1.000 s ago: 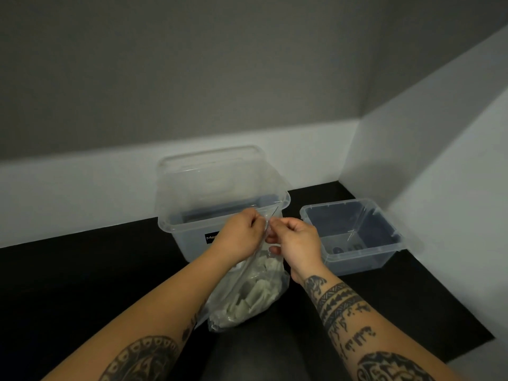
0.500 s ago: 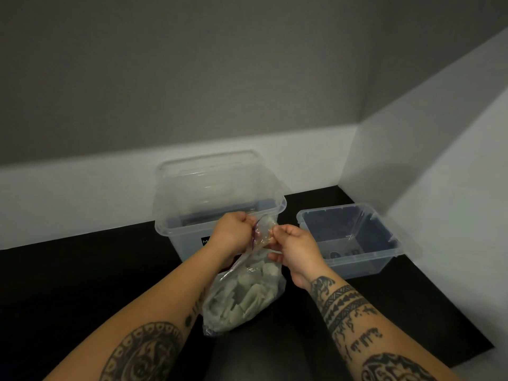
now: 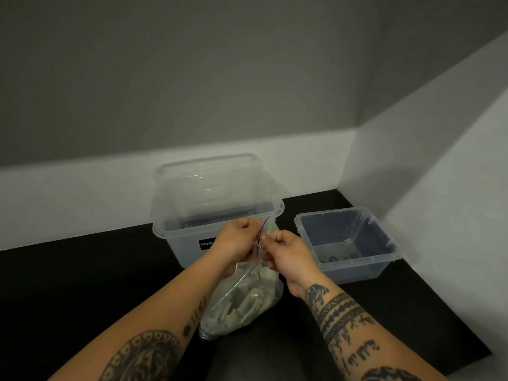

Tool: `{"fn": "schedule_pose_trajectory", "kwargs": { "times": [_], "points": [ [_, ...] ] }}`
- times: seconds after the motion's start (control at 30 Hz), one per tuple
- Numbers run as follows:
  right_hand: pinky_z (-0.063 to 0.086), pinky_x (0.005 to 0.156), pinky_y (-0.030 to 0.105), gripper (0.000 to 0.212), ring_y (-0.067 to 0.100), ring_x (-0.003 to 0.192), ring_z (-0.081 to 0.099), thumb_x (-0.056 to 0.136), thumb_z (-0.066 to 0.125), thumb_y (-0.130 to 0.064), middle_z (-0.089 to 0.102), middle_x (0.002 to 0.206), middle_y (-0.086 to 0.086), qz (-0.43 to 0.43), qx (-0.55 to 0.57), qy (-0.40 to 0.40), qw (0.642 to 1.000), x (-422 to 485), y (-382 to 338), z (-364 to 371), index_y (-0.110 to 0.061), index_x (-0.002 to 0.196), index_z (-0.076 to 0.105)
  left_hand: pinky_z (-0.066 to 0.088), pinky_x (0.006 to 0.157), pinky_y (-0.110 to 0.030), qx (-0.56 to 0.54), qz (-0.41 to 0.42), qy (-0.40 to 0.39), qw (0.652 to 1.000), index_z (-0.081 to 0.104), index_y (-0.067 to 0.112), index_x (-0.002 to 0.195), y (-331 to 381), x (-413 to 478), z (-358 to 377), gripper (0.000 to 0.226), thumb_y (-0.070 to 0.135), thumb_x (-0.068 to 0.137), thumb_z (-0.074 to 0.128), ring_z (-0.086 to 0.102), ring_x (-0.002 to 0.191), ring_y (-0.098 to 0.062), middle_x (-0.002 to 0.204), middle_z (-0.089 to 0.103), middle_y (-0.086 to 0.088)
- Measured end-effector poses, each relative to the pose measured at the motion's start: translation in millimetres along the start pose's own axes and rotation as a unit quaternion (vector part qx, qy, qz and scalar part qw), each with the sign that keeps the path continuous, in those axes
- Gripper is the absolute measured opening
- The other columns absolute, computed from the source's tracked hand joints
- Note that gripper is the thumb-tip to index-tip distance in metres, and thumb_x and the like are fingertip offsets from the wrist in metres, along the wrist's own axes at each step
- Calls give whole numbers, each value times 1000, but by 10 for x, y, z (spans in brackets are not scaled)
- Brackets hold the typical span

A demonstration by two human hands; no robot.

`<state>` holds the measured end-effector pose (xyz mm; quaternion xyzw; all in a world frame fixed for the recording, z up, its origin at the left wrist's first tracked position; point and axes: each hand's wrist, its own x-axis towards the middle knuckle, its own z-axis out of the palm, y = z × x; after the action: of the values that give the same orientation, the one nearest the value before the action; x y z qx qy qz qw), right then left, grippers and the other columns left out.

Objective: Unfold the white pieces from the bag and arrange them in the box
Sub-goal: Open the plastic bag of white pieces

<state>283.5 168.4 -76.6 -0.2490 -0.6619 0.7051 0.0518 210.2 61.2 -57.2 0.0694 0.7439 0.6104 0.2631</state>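
Now | left grip (image 3: 236, 243), right grip (image 3: 291, 257): each pinching rim of bag (image 3: 242, 303) | rest hanging below

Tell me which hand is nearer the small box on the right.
Right. The right hand pinches the bag just left of the small box; the left hand grips the bag farther left, before the large box.

Left hand: the left hand (image 3: 235, 240) pinches the top edge of the bag (image 3: 242, 301).
Right hand: the right hand (image 3: 288, 254) pinches the same edge, just beside the left one.
Bag: clear plastic, it hangs down to the black table (image 3: 82, 276).
White pieces: the folded white pieces (image 3: 247, 298) lie inside the bag.
Boxes: large clear box (image 3: 176, 232) behind the hands; small clear box (image 3: 384, 243) at its right.
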Motion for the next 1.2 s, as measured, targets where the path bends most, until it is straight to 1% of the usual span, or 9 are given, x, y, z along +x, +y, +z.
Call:
{"fn": "schedule_pose_trajectory", "kwargs": {
  "times": [0.1,0.2,0.27,0.47,0.7,0.83,1.0,1.13,1.2],
  "points": [
    [53,60,24,9,14,71,66,97,67,-19,75,85,7,10,74,34,997,46,19,6,-11,94,71,55,69,-34,52,32,-15,998,67,12,99,-38,-61,-51,24,36,98,67,62,67,-17,88,71,-9],
    [58,69,30,7,17,77,70,96,68,-12,77,91,10,20,128,61,990,92,7,35,-9,98,75,56,64,-35,191,59,14,980,68,16,97,-19,-118,-77,26,39,89,76,68,68,-21,86,75,-5],
    [55,69,32,8,16,68,64,96,67,-10,74,84,12,22,161,50,985,90,0,71,-6,96,74,58,65,-36,229,52,24,972,69,12,93,33,-124,-96,19,31,92,72,71,66,-24,83,77,-8],
    [53,59,23,8,15,65,58,97,66,-10,64,77,9,32,162,36,986,58,-7,94,-5,94,73,36,42,-18,90,-46,18,995,63,10,73,59,-90,-205,28,9,100,55,47,43,-15,64,61,-8],
    [52,56,21,17,10,57,56,99,64,-14,65,73,6,90,110,28,989,-13,5,-113,-1,107,70,54,49,-25,-170,-149,12,974,58,12,78,-20,-25,-396,35,13,109,42,56,50,-13,57,59,0],
    [50,58,24,22,11,61,56,96,69,-25,64,84,7,74,117,56,989,-79,35,14,-7,108,67,47,42,-20,-178,-126,1,976,55,14,82,-33,-25,-328,29,13,109,44,52,58,-18,60,56,-1],
    [42,45,22,55,11,56,52,80,79,-54,63,88,5,143,37,65,987,-161,38,131,-14,112,57,44,50,-24,-101,-61,-13,993,54,18,84,-64,14,-256,25,17,108,47,51,59,-17,68,55,-1],
    [40,39,20,34,11,46,52,93,71,-28,57,67,4,139,96,33,985,-179,42,224,-5,116,62,47,57,-26,-58,-30,-63,996,56,16,98,-76,-68,-284,11,23,101,64,59,65,-15,81,63,-4],
    [47,41,23,20,13,44,54,96,68,-15,59,65,7,113,158,41,980,-168,24,283,-2,109,60,50,63,-29,-19,-26,-67,997,58,13,111,-92,-101,-308,28,21,92,75,62,75,-17,97,69,-10]
  ]
}}
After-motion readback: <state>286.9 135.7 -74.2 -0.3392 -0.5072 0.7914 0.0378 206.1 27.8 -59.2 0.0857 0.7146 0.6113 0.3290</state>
